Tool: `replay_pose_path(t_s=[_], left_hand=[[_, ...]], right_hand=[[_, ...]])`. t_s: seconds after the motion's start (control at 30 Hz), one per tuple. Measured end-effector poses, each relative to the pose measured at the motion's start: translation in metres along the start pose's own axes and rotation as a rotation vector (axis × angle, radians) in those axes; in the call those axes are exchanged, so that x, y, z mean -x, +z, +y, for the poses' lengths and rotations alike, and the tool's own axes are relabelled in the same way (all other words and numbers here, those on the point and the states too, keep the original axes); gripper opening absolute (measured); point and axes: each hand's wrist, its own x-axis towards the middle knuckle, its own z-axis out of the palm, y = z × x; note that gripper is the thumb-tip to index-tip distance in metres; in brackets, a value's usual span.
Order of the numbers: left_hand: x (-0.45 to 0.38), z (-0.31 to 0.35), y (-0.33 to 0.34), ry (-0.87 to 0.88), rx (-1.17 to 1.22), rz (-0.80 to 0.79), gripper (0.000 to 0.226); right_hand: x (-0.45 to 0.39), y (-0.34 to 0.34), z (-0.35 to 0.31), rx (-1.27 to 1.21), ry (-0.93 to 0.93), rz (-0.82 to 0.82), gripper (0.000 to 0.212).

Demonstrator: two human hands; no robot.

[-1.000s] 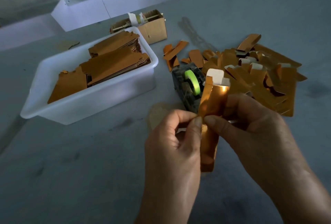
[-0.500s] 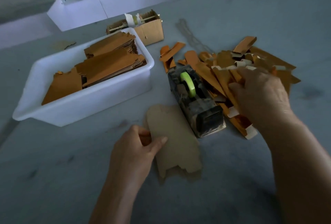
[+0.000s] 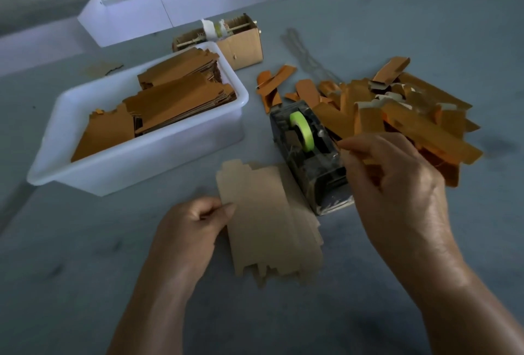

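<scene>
we see left hand (image 3: 192,227) pinching cardboard blank (image 3: 263,213) | right hand (image 3: 397,181) curled right of tape dispenser (image 3: 309,159) | we can't tell hold

Left hand (image 3: 190,230), right hand (image 3: 397,184): fingers (image 3: 357,146) curled

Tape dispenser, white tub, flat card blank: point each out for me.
tape dispenser (image 3: 312,166): head view, dark body just below the green roll.
white tub (image 3: 147,166): head view, bare front wall.
flat card blank (image 3: 263,218): head view, middle of its top face.
</scene>
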Motion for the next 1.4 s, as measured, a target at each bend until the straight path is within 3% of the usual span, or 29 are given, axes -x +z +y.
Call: replay_pose_path(t_s=[0.1,0.4,0.53,0.7,0.87,1.07,1.23,1.33,1.4], left_hand=[[0.011,0.009,-0.01,0.073,0.027,0.041,0.019],[0.035,0.037,-0.01,0.137,0.301,-0.275,0.031],[0.038,0.035,-0.002,0.121,0.415,-0.329,0.036],[0.044,0.036,0.019,0.023,0.563,-0.304,0.04],[0.047,0.034,0.036,-0.043,0.672,-0.218,0.043],[0.047,0.029,0.04,-0.058,0.671,-0.215,0.039],[0.048,0.031,0.044,0.06,0.468,-0.055,0.026],[0.048,0.035,0.044,0.091,0.411,-0.006,0.024],[0.05,0.037,0.045,0.063,0.408,-0.006,0.019]], right_hand=[[0.004,-0.005,-0.001,-0.027,0.029,0.023,0.013],[0.018,-0.021,-0.028,-0.002,-0.048,-0.168,0.04],[0.025,-0.016,-0.03,-0.275,0.274,-0.494,0.04],[0.03,-0.007,-0.021,-0.736,0.554,-0.486,0.044],[0.034,-0.001,-0.017,-0.858,0.631,-0.437,0.033],[0.039,0.004,-0.015,-0.823,0.6,-0.399,0.025],[0.047,0.007,-0.018,-0.359,0.336,-0.281,0.015],[0.05,0.008,-0.026,-0.265,0.165,-0.249,0.019],[0.051,0.007,-0.031,-0.354,0.174,-0.305,0.022]])
